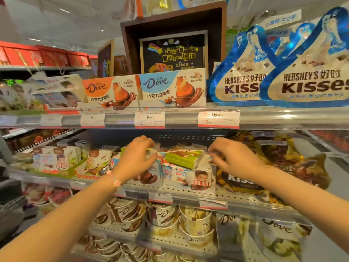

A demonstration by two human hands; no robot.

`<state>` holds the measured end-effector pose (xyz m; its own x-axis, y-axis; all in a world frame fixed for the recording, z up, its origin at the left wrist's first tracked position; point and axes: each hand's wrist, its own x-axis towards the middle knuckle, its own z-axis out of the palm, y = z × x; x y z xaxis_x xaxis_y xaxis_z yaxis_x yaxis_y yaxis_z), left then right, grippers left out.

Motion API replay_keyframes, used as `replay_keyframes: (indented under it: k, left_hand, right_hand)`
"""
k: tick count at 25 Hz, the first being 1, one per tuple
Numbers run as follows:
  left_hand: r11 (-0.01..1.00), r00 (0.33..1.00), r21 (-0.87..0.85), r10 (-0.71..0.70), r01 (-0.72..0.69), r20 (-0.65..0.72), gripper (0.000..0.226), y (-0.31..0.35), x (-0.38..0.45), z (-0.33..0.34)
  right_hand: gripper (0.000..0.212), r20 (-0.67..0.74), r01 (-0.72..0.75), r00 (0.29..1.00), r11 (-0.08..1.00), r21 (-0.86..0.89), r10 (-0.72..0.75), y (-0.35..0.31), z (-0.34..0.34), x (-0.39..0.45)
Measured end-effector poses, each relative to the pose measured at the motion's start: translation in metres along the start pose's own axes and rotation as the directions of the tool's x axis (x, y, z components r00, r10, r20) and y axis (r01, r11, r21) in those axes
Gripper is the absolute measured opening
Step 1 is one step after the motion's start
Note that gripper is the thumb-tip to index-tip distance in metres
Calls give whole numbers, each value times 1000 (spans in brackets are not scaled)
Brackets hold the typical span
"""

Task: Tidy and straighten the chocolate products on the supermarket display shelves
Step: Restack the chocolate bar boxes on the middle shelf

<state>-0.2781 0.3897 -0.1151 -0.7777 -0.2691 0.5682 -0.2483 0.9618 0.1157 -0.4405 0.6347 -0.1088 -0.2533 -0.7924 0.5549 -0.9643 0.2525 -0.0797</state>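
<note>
Head view: both hands flank green boxes lying flat, long axis left-right.

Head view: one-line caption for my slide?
Both hands, left and right, reach around the stacked green chocolate boxes on the middle shelf.

The grey perforated metal middle shelf carries a white Kinder chocolate box. Just right of that box lies a gold Kisses bag.

Bright overhead store light; wide-angle bending and soft blur toward the edges.
</note>
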Motion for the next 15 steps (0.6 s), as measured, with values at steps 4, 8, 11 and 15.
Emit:
replay_keyframes:
  k: [4,8,11,15]
  left_hand:
    - [963,963,167,-236,213,133,57,-69,30,9]
    - [920,842,-41,-337,389,421,94,-104,55,21]
    - [912,796,-91,-295,399,528,95,-113,70,26]
    - [858,661,-144,-262,492,703,101,-113,90,29]
  right_hand:
    - [47,70,-487,866,867,-108,495,-21,48,44]
    - [103,239,-716,584,631,-299,776,-33,76,75]
    - [114,257,-826,448,506,-246,856,-39,85,85]
    - [100,243,-889,392,433,-145,887,-44,85,88]
